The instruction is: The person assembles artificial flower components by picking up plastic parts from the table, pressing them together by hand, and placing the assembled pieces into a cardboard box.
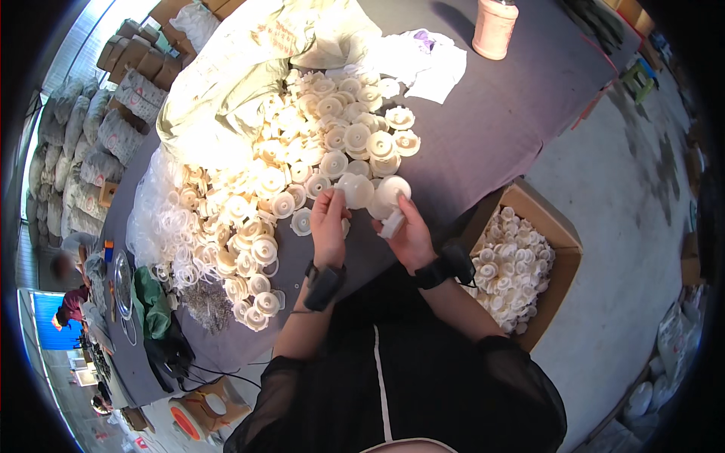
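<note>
My left hand (328, 230) is closed, thumb and fingertips pinching the edge of a round, translucent white plastic disc (356, 190). Close beside it, my right hand (413, 240) grips a white round plastic part (390, 195). A smaller white piece (391, 225) sticks out below that part, by my right fingers; I cannot tell whether the two are joined. Both hands are above the near edge of the grey-covered table (483, 128). Just beyond them spreads a large heap of similar white round plastic parts (268, 177), with thin clear plastic rings (155, 215) at its left.
A cardboard box (557, 291) of small white parts stands at my right, below table height. Farther back lie a pale woven sack (219, 98), a white plastic bag (434, 64) and a pink bottle (495, 30). Small metal pieces (208, 306) are piled at the left, near green cloth (151, 302).
</note>
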